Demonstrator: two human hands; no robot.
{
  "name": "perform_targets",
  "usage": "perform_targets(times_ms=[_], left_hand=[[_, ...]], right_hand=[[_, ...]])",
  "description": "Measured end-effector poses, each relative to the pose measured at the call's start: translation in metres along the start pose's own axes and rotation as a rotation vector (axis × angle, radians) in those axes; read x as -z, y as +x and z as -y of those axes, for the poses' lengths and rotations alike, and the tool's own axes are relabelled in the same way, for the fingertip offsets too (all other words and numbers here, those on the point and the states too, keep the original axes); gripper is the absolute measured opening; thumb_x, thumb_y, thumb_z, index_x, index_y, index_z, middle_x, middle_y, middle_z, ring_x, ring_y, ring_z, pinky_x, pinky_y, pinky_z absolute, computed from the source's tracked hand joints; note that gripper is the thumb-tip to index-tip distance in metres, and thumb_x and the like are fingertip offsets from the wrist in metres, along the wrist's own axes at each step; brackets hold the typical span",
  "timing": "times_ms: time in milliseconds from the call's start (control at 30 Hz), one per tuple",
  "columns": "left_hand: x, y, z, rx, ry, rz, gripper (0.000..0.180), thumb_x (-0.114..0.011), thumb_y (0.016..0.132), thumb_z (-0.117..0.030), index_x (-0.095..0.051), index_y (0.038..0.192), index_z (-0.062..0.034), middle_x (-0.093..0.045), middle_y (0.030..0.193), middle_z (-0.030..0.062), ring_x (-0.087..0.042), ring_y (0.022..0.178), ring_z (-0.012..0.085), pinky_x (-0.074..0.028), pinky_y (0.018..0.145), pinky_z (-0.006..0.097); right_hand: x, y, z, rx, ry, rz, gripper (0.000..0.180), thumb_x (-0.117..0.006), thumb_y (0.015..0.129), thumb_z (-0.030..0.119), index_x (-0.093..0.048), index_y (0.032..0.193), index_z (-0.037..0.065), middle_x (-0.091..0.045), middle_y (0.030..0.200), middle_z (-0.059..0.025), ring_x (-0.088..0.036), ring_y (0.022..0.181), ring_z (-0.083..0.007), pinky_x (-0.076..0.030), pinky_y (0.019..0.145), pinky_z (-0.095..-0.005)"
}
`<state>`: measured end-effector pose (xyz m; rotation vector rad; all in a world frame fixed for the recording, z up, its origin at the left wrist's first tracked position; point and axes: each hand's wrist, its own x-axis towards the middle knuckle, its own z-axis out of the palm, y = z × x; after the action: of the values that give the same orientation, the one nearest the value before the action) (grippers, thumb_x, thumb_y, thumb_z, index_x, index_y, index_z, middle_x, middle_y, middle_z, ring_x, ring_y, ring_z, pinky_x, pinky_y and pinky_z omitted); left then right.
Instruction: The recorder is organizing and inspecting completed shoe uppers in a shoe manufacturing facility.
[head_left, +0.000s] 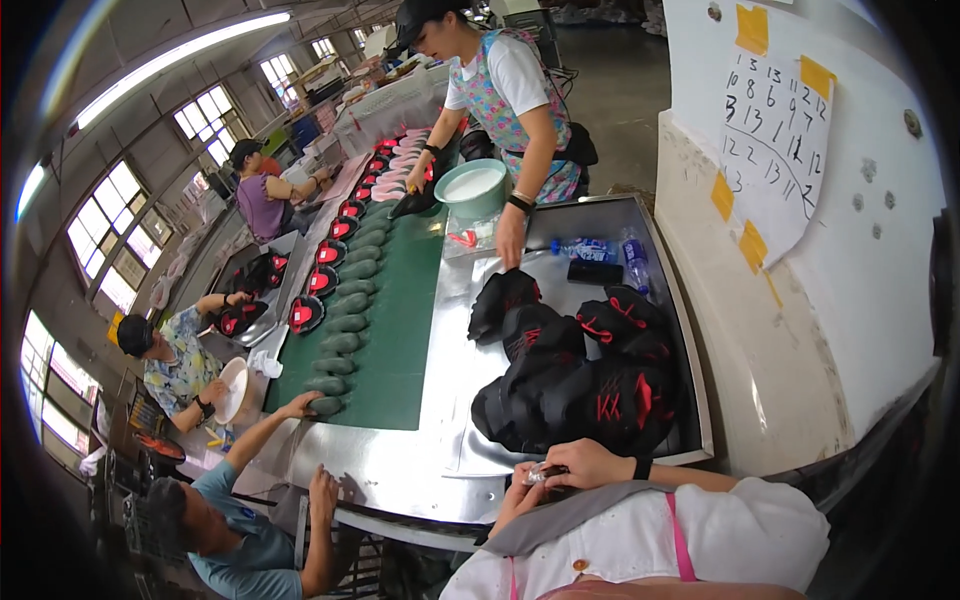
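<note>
My left hand [515, 496] and my right hand [588, 464] are close together in front of my body, at the near edge of the metal table. Between their closed fingers is a small shiny silvery object [543, 473], partly covered, whose kind I cannot make out. A dark band circles my right wrist. Just beyond my hands, a heap of black shoe uppers [545, 395] with red laces and trim lies in a shallow metal tray [705, 425]. Neither hand touches the heap.
A green conveyor belt [405, 330] carries rows of grey sole-shaped pieces [348, 323] and black-and-red shoes [322, 281]. Across from me, a co-worker [515, 90] reaches toward the tray, beside a green basin [472, 190]. Plastic bottles [635, 260] lie in the tray's far corner. A co-worker in blue [235, 535] sits at left.
</note>
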<state>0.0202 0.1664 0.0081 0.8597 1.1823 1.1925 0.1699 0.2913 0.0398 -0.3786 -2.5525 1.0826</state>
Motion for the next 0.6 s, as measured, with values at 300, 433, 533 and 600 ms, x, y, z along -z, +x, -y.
perform_targets(times_ms=[300, 433, 533, 600], left_hand=[[-0.004, -0.011, 0.018, -0.085, 0.16, -0.203, 0.018, -0.051, 0.088, -0.012, -0.052, 0.102, -0.001, -0.052, 0.083, 0.0001, -0.047, 0.074, 0.0061, -0.039, 0.068, 0.02], [-0.004, -0.013, 0.01, -0.102, 0.259, -0.302, 0.012, -0.057, 0.082, -0.008, -0.059, 0.09, 0.0005, -0.055, 0.075, -0.0013, -0.048, 0.068, 0.0055, -0.04, 0.062, 0.021], [0.001, -0.013, 0.015, -0.068, 0.16, -0.306, 0.015, -0.057, 0.082, -0.006, -0.059, 0.095, 0.0003, -0.055, 0.076, -0.0035, -0.048, 0.069, 0.0051, -0.04, 0.062, 0.02], [0.004, -0.012, 0.018, -0.045, 0.05, -0.292, 0.014, -0.056, 0.082, -0.005, -0.06, 0.095, -0.0008, -0.055, 0.075, -0.0041, -0.047, 0.067, 0.0048, -0.039, 0.06, 0.02]], right_hand=[[-0.01, -0.002, 0.011, -0.024, 0.015, -0.003, 0.025, -0.062, 0.076, 0.029, -0.059, 0.087, 0.007, -0.059, 0.083, -0.008, -0.059, 0.077, -0.0279, -0.046, 0.065, -0.0365], [-0.016, -0.001, 0.006, -0.007, 0.033, 0.005, 0.023, -0.063, 0.075, 0.025, -0.059, 0.089, 0.008, -0.06, 0.084, -0.0079, -0.06, 0.078, -0.0277, -0.047, 0.065, -0.0364], [-0.015, 0.001, 0.008, -0.014, 0.055, -0.021, 0.023, -0.064, 0.075, 0.025, -0.059, 0.088, 0.007, -0.06, 0.084, -0.0071, -0.06, 0.075, -0.0272, -0.047, 0.064, -0.0364], [-0.015, 0.003, 0.01, -0.015, 0.045, -0.033, 0.024, -0.063, 0.075, 0.026, -0.06, 0.088, 0.007, -0.06, 0.085, -0.0066, -0.06, 0.075, -0.0265, -0.047, 0.063, -0.0355]])
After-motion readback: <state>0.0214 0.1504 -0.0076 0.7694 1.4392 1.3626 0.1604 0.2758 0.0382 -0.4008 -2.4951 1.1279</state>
